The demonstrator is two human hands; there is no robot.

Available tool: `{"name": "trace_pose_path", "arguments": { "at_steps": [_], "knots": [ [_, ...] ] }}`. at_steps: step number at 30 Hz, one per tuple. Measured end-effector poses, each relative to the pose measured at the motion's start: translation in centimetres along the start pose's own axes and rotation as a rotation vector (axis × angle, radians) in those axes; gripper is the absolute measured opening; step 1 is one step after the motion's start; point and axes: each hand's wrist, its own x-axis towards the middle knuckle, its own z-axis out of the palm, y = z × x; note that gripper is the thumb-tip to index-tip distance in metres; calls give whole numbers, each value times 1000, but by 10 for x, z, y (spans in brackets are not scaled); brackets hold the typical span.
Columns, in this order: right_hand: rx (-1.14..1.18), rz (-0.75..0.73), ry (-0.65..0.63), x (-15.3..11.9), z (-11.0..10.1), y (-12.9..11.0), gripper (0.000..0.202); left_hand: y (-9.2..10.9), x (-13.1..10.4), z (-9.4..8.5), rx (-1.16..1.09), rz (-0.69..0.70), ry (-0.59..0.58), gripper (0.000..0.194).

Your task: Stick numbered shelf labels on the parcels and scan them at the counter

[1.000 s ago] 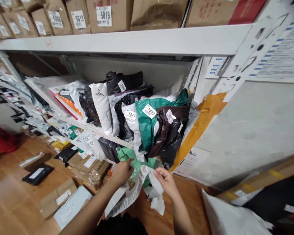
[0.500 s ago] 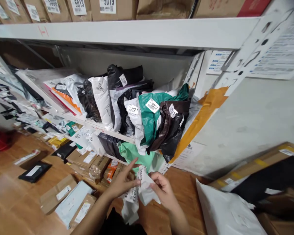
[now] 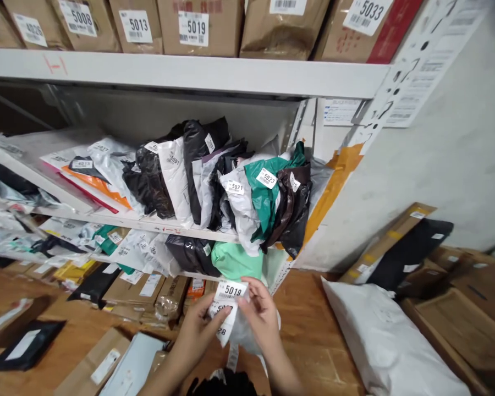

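Metal shelf rack (image 3: pixel 214 74) fills the frame, boxes up top, poly mailers packed on the mid shelf, incl. a green mailer (image 3: pixel 264 198) tagged 5023. Wood floor (image 3: pixel 313 330) below w/ loose parcels; big white bag (image 3: pixel 379 335) at 3 o'clock of the hands. Hands close together at bottom centre: left hand (image 3: pixel 198 333) and right hand (image 3: pixel 262 319) both pinching a strip of number labels (image 3: pixel 227 308), top one reads 5019. Strip's long axis runs 12-to-6, between both hands, over a crumpled white mailer (image 3: pixel 247 335).

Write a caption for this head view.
Both hands hold a label marked 5019 before shelves of parcels.
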Motion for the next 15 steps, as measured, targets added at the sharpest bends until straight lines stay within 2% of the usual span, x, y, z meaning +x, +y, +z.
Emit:
{"name": "trace_pose_path", "arguments": {
  "at_steps": [2, 4, 7, 10, 13, 15],
  "knots": [
    [-52, -1, 22, -10, 30, 4, 26, -5, -15, -18, 22, 53, 107, 21],
    [-45, 43, -1, -21, 58, 12, 32, -13, -28, -35, -86, 67, 251, 18],
    [5, 117, -33, -39, 89, 30, 34, -28, -45, -59, -348, -89, 345, 31],
    [45, 143, 38, -56, 107, 48, 30, -44, -61, -82, -330, -230, 304, 44],
    [23, 182, 30, -68, 113, 59, 28, -56, -72, -99, -106, -202, 205, 30],
    [8, 192, 29, -72, 113, 61, 27, -60, -76, -105, 18, -136, 184, 27]
  ]
}}
